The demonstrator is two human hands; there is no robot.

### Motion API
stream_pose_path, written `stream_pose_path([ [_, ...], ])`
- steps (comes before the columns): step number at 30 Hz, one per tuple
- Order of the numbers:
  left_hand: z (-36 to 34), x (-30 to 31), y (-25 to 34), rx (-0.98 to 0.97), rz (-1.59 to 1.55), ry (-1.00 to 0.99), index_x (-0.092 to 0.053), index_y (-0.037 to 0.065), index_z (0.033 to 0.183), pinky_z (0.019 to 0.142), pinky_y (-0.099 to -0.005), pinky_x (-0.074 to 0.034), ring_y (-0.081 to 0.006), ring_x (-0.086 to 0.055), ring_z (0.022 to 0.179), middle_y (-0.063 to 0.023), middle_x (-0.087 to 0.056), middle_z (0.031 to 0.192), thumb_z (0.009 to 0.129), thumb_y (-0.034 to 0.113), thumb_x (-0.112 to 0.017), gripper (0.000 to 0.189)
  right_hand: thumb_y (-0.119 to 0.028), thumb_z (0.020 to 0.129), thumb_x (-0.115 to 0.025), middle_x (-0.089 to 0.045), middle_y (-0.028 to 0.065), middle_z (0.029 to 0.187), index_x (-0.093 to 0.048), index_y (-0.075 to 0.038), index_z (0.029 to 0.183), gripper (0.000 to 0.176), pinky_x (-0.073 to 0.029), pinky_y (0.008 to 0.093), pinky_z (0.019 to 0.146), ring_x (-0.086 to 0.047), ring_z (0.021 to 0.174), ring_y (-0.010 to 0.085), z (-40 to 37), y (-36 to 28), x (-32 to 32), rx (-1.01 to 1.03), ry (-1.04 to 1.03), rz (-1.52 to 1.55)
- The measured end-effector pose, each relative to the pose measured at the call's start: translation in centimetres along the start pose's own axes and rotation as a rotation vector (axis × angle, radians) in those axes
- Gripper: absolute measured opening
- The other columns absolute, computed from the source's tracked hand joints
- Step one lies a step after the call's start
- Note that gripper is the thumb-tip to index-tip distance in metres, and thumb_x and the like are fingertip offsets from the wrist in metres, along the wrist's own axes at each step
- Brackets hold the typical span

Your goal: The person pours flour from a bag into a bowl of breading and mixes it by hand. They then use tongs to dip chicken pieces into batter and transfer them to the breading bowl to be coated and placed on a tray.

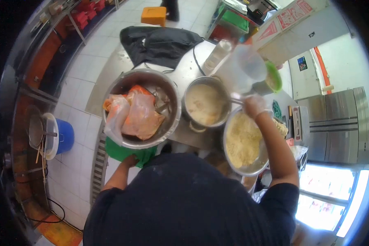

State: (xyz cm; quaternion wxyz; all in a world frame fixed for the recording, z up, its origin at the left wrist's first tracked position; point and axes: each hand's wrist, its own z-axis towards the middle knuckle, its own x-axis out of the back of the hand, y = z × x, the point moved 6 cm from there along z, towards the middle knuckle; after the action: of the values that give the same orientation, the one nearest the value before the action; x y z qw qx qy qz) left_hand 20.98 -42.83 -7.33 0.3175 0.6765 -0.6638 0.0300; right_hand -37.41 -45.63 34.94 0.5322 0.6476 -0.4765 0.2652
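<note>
My right hand (255, 105), in a clear plastic glove, is closed around the metal handle (235, 98) of a utensil. The utensil's lower end is blurred and dips into the pale, creamy mixture (205, 104) in a two-handled pot, so its kind does not show. Under my right forearm sits a metal bowl of yellowish crumbly meal (244, 139). Low on the left, my left hand (131, 160) rests against a green sheet (125, 151), its fingers too dark to read. Above it stands a large metal basin (174, 123) holding plastic bags (141, 115) with orange and pinkish contents.
Behind the pot stand a clear bottle (218, 55), a translucent container (247, 67) and a green-rimmed container (274, 78). A black cloth (162, 45) lies at the table's far edge. A blue bucket (64, 136) stands on the left floor, an orange stool (153, 15) farther off.
</note>
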Motion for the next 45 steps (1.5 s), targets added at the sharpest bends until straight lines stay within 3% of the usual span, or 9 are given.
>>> stream_pose_path([
  [12, -0.4, -0.3, -1.0, -0.061, 0.11, -0.126, -0.056, 0.002, 0.127, 0.104, -0.043, -0.04, -0.0363, -0.049, 0.125, -0.0217, -0.051, 0.136, 0.092, 0.042, -0.055, 0.054, -0.027, 0.092, -0.055, -0.069, 0.0182, 0.105, -0.066, -0.017, 0.121, 0.033, -0.052, 0.044, 0.084, -0.066, 0.095, 0.0334, -7.0, 2.5, -2.7, -0.085, -0.054, 0.699],
  [14, 0.1, -0.2, -2.1, 0.027, -0.004, -0.098, -0.057, 0.003, 0.127, 0.104, -0.0429, -0.04, -0.0361, -0.048, 0.125, -0.0213, -0.05, 0.136, 0.092, 0.042, -0.053, 0.052, -0.029, 0.089, -0.061, -0.069, 0.0187, 0.103, -0.065, -0.018, 0.123, 0.036, -0.052, 0.0407, 0.08, -0.067, 0.09, 0.0314, -8.2, 1.9, -3.8, -0.254, -0.18, 1.111],
  [16, 1.9, -0.9, -3.1, -0.028, 0.018, -0.04, -0.06, 0.005, 0.124, 0.103, -0.0438, -0.041, -0.0369, -0.05, 0.123, -0.0202, -0.051, 0.135, 0.092, 0.041, -0.053, 0.049, -0.02, 0.089, -0.065, -0.071, 0.0175, 0.1, -0.064, -0.002, 0.12, 0.035, -0.051, 0.0329, 0.076, -0.064, 0.083, 0.0156, -9.2, 0.8, -4.0, -0.29, -0.181, 1.162],
  [20, 3.6, -2.3, -1.7, -0.32, 0.502, -0.167, -0.064, 0.006, 0.12, 0.1, -0.0465, -0.043, -0.0364, -0.055, 0.118, -0.0197, -0.058, 0.127, 0.09, 0.039, -0.054, 0.046, -0.024, 0.087, -0.065, -0.066, 0.0248, 0.078, -0.068, -0.002, 0.111, 0.033, -0.052, 0.0376, 0.067, -0.066, 0.066, 0.029, -11.2, -2.2, -2.4, -0.256, 0.181, 0.95],
  [24, -2.6, 1.4, 3.3, -0.184, 0.111, 0.03, -0.066, 0.005, 0.115, 0.097, -0.046, -0.044, -0.0348, -0.058, 0.114, -0.0201, -0.061, 0.125, 0.088, 0.038, -0.057, 0.044, -0.028, 0.087, -0.065, -0.067, 0.0255, 0.093, -0.067, -0.003, 0.113, 0.036, -0.052, 0.0399, 0.077, -0.068, 0.084, 0.0337, -12.4, -4.3, -4.8, -0.386, 0.177, 1.085],
  [29, -2.3, 1.4, 2.1, -0.183, 0.117, -0.021, -0.066, 0.005, 0.114, 0.096, -0.0457, -0.044, -0.0349, -0.058, 0.113, -0.0198, -0.062, 0.122, 0.087, 0.036, -0.058, 0.041, -0.035, 0.088, -0.062, -0.07, 0.0192, 0.089, -0.064, -0.014, 0.125, 0.042, -0.052, 0.0364, 0.075, -0.068, 0.078, 0.0252, -12.5, -6.4, -6.0, -0.375, 0.013, 1.308],
  [31, -2.4, 2.2, 2.1, -0.188, 0.133, -0.02, -0.067, 0.005, 0.113, 0.095, -0.0456, -0.045, -0.035, -0.059, 0.112, -0.0197, -0.062, 0.121, 0.087, 0.036, -0.058, 0.04, -0.029, 0.086, -0.063, -0.063, 0.0043, 0.072, -0.069, -0.002, 0.105, 0.033, -0.048, 0.0277, 0.061, -0.059, 0.065, 0.0106, -12.7, -7.0, -5.3, -0.421, 0.108, 1.428],
  [43, -3.2, 4.9, 3.4, -0.216, 0.196, -0.02, -0.067, 0.006, 0.109, 0.093, -0.045, -0.046, -0.0353, -0.06, 0.108, -0.019, -0.064, 0.116, 0.087, 0.032, -0.06, 0.035, -0.026, 0.089, -0.063, -0.06, 0.0003, 0.074, -0.066, -0.005, 0.09, 0.021, -0.045, 0.0247, 0.058, -0.057, 0.064, 0.0094, -12.9, -10.4, -8.1, -0.362, 0.073, 1.778],
  [45, -3.6, 5.1, 4.3, -0.245, 0.2, -0.006, -0.067, 0.006, 0.108, 0.092, -0.0449, -0.046, -0.0353, -0.06, 0.107, -0.0188, -0.064, 0.115, 0.087, 0.031, -0.061, 0.034, -0.026, 0.089, -0.064, -0.062, 0.0003, 0.077, -0.066, -0.005, 0.103, 0.026, -0.046, 0.0265, 0.061, -0.057, 0.067, 0.0105, -13.1, -10.5, -8.8, -0.334, 0.039, 1.77],
])
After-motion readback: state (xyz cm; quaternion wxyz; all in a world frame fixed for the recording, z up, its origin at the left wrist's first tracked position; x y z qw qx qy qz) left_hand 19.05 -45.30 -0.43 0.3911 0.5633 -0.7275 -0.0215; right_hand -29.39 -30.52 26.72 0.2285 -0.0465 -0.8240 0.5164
